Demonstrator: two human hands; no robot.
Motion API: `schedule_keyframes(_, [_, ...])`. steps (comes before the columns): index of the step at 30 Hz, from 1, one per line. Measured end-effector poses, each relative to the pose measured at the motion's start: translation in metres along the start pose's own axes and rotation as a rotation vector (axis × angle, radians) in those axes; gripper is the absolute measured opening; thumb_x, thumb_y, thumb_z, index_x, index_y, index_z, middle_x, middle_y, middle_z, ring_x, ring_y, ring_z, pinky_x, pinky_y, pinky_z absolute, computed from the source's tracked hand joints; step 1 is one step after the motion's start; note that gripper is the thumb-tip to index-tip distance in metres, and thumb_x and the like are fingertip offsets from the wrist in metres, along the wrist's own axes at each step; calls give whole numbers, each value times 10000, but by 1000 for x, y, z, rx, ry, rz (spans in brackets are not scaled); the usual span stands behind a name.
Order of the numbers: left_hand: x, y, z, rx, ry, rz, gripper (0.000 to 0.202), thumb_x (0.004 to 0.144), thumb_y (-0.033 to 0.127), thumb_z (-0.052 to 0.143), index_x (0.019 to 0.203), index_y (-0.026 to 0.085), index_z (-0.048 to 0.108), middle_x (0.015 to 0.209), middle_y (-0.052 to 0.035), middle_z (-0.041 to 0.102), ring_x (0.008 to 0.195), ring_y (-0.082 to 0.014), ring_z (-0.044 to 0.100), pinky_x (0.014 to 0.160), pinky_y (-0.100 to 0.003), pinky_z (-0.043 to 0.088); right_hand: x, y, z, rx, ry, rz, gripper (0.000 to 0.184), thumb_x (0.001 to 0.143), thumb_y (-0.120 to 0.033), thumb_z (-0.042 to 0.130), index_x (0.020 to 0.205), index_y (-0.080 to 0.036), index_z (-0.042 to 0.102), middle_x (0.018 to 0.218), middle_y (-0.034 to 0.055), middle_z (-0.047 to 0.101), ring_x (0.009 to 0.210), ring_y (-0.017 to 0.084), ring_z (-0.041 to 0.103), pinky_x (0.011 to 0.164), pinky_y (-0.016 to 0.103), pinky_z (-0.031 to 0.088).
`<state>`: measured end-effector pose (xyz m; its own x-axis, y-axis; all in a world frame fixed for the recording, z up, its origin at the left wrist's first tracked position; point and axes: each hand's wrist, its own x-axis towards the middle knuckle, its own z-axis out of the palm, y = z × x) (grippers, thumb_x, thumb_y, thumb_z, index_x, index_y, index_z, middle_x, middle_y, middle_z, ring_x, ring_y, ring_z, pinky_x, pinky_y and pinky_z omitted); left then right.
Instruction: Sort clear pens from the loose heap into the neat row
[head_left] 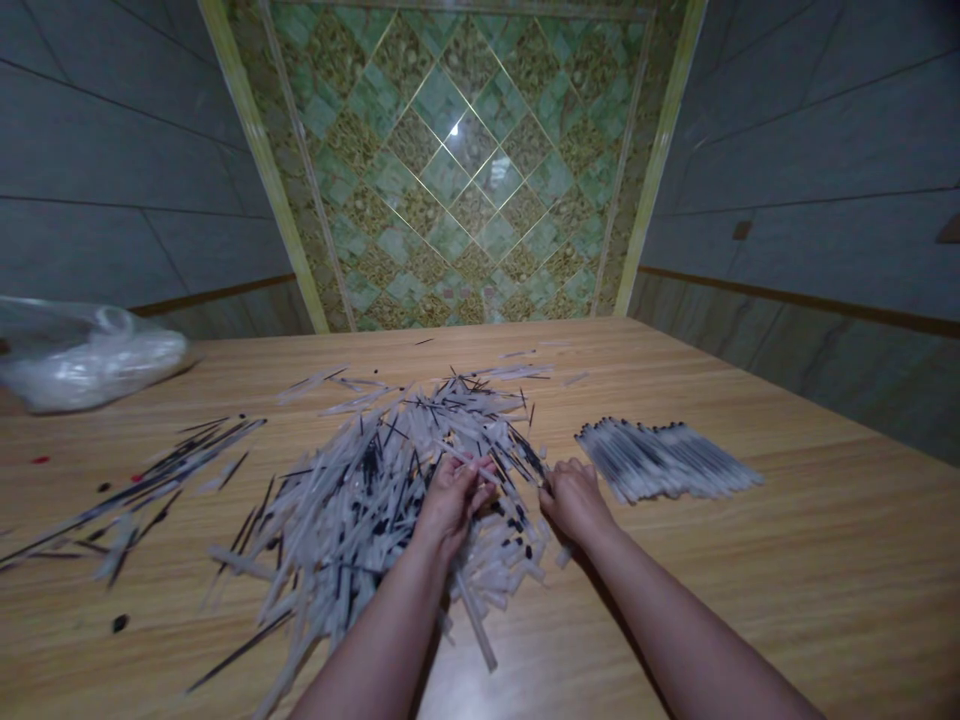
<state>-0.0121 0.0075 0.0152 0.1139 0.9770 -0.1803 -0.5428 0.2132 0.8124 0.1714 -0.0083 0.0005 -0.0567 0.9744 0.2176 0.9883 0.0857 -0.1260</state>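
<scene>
My left hand [450, 500] is over the right part of a big loose pile [337, 510] of whitish translucent plastic tubes and thin black rods. Its thumb and fingers are closed on a translucent tube [457, 455]. To its right, my right hand [577, 502] rests low at the pile's right edge, fingers bent together by some black rods [529, 452]. What those fingers hold, if anything, is hidden. Small black caps [517, 520] and short clear pieces [499, 570] lie between my wrists. Right of my right hand, pen-like sticks [667, 460] with black ends lie side by side in a neat row.
A clear plastic bag [97, 360] with whitish contents lies at the far left of the wooden table [810, 580]. Long dark rods [172, 465] and loose black bits [120, 623] are scattered left of the pile. A tiled wall [472, 170] stands beyond the table.
</scene>
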Motion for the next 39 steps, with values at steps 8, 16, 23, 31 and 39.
schedule_keyframes(8, [2, -6, 3, 35, 17, 39, 340, 661, 224, 670, 940, 171, 482, 757, -42, 645, 657, -130, 630, 593, -257, 526, -1, 1, -2, -2, -13, -28, 261, 797, -340, 478, 700, -170, 651, 805, 99, 626, 866, 240, 489, 740, 346, 262])
schedule_keyframes(16, [0, -5, 4, 108, 52, 75, 424, 651, 283, 674, 1037, 150, 561, 602, 34, 538, 464, -52, 496, 474, -194, 474, -2, -6, 1, -25, 14, -6, 190, 752, -217, 485, 688, -150, 651, 782, 114, 630, 861, 245, 503, 748, 348, 275])
schedule_keyframes(23, [0, -2, 3, 277, 9, 111, 483, 617, 315, 684, 1047, 138, 551, 651, 14, 580, 454, -62, 495, 408, -178, 408, -1, 17, -17, 154, 95, 64, 173, 770, -228, 458, 736, -162, 614, 742, 89, 637, 707, 184, 563, 634, 270, 333])
schedule_keyframes(31, [2, -2, 1, 323, 26, 154, 389, 536, 361, 729, 781, 134, 528, 538, 55, 522, 355, -26, 388, 327, -145, 312, 8, 36, 3, 770, 285, 60, 277, 793, -320, 431, 925, -170, 623, 934, 82, 659, 877, 190, 590, 769, 287, 429])
schedule_keyframes(39, [2, 9, -3, 160, 104, 97, 379, 503, 299, 765, 774, 123, 568, 463, 83, 427, 355, -8, 309, 298, -116, 215, 16, 57, 24, 986, 367, 184, 347, 784, -388, 411, 939, -157, 619, 897, 81, 645, 835, 207, 571, 751, 334, 450])
